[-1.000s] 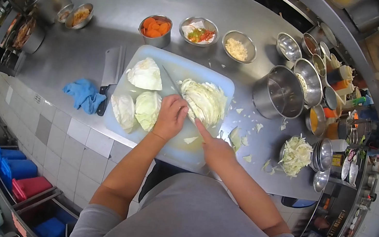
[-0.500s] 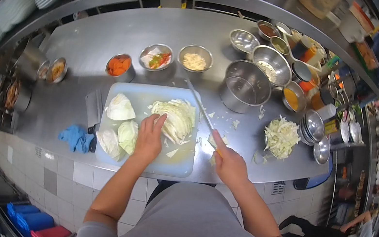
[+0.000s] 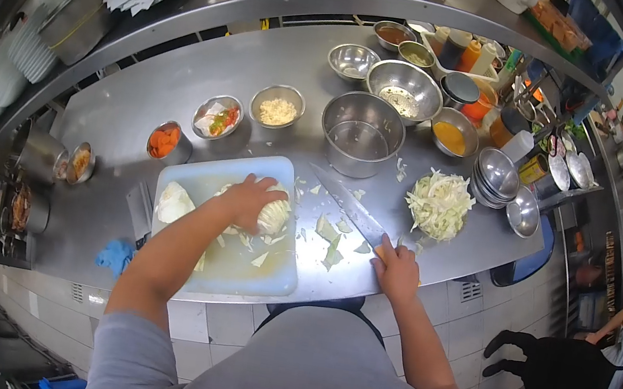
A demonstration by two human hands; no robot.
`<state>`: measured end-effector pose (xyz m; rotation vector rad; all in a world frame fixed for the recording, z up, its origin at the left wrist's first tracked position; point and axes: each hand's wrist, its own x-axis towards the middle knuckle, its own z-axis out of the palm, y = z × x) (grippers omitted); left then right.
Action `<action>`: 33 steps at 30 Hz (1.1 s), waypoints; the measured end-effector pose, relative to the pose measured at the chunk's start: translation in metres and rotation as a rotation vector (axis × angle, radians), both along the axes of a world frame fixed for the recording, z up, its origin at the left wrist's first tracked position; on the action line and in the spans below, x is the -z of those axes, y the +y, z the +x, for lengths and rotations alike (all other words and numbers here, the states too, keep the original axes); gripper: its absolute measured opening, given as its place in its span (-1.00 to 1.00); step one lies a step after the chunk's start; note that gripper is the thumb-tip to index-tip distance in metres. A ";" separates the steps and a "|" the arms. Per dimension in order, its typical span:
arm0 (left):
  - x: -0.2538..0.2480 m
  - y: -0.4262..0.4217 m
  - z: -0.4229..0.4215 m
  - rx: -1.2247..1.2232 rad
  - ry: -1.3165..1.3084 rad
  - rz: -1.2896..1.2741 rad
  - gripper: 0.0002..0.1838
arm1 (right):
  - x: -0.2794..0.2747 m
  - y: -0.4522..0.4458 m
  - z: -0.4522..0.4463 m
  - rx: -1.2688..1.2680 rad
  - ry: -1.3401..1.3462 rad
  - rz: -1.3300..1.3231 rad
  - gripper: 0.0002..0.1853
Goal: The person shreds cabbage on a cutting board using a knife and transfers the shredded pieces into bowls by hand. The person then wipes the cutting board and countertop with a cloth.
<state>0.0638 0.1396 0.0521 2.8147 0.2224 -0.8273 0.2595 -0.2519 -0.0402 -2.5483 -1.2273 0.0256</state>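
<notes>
My left hand reaches across the cutting board and grips a partly cut piece of cabbage from above, fingers spread over it. My right hand is closed around the handle of a large knife. Its blade lies to the right of the board, low over the steel counter, pointing away from me. Another cabbage chunk rests at the board's left side; my left forearm hides what lies beside it. Cabbage scraps are scattered between board and knife.
Shredded cabbage is heaped at the right. Beyond the board stand a deep steel pot and bowls of carrot and chopped garlic-like bits. A second blade and a blue cloth lie left. A person is at far right.
My left hand has shifted from beside the cut cabbage to over its top. The knife has swung right and flatter, with its broad side showing. The view has turned.
</notes>
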 end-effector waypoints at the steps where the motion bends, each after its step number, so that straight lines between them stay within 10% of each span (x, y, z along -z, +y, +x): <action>1: 0.000 -0.006 -0.004 -0.105 -0.057 -0.019 0.26 | -0.003 0.001 0.004 -0.027 -0.032 0.042 -0.31; 9: 0.021 -0.029 -0.053 -0.487 -0.558 -0.154 -0.04 | 0.008 -0.037 0.081 -0.046 0.263 0.594 -0.71; 18: -0.018 -0.016 -0.042 -0.600 -0.577 -0.238 -0.09 | 0.057 -0.059 0.120 0.157 0.273 0.542 -0.68; 26: -0.155 -0.026 0.145 -0.102 -0.635 -0.171 -0.07 | 0.063 -0.062 0.128 0.082 0.275 0.626 -0.73; 33: -0.096 -0.028 0.296 -0.104 -0.303 -0.139 0.14 | 0.054 -0.067 0.130 0.036 0.398 0.621 -0.70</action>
